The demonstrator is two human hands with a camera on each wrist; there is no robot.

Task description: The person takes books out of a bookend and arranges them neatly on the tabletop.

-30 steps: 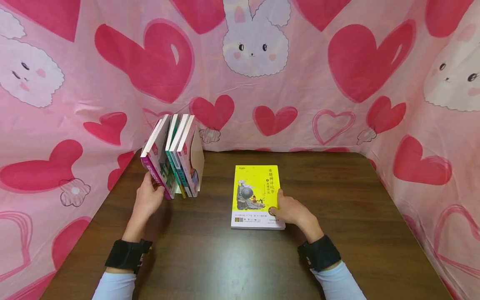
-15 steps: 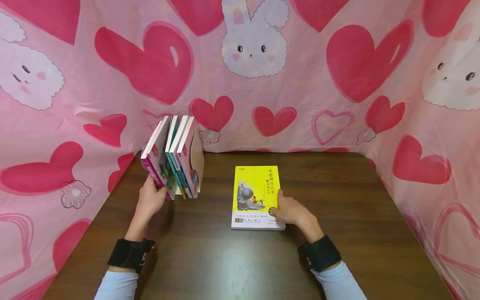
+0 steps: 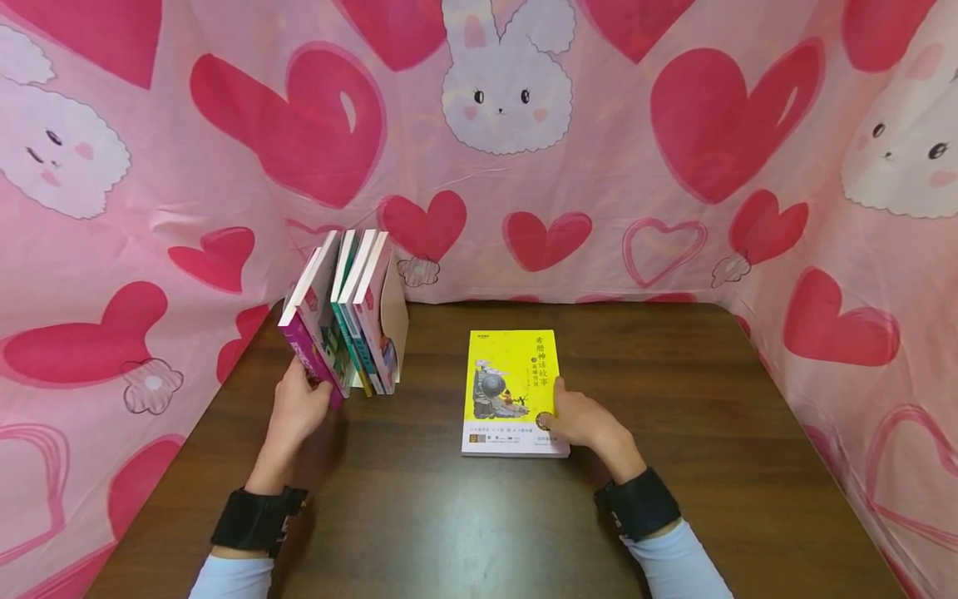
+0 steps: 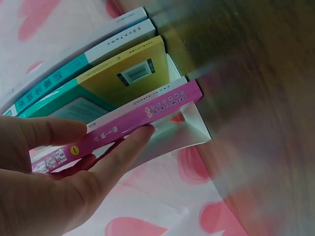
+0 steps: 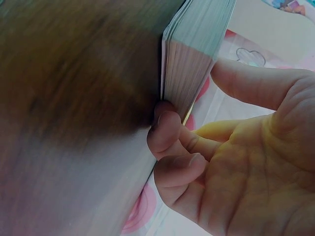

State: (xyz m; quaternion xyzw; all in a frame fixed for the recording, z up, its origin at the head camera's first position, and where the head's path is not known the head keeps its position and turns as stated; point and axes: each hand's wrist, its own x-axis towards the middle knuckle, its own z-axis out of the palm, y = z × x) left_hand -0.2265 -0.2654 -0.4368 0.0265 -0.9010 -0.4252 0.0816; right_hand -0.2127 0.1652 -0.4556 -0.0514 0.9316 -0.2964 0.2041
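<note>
The left hand (image 3: pixel 298 408) pinches the magenta book (image 3: pixel 308 353) at the near end of a leaning row of books (image 3: pixel 359 312), thumb and fingers on either side of its spine. The right hand (image 3: pixel 584 420) curls round the right edge of the yellow book (image 3: pixel 509 387), which lies flat mid-table (image 3: pixel 674 391). A white bookend (image 3: pixel 395 320) props the row; its base is hidden. Pink heart cloth (image 3: pixel 674 150) hangs all round.

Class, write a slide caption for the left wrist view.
Left hand pinches a leaning magenta-spined paperback book in a white bookend.
</note>
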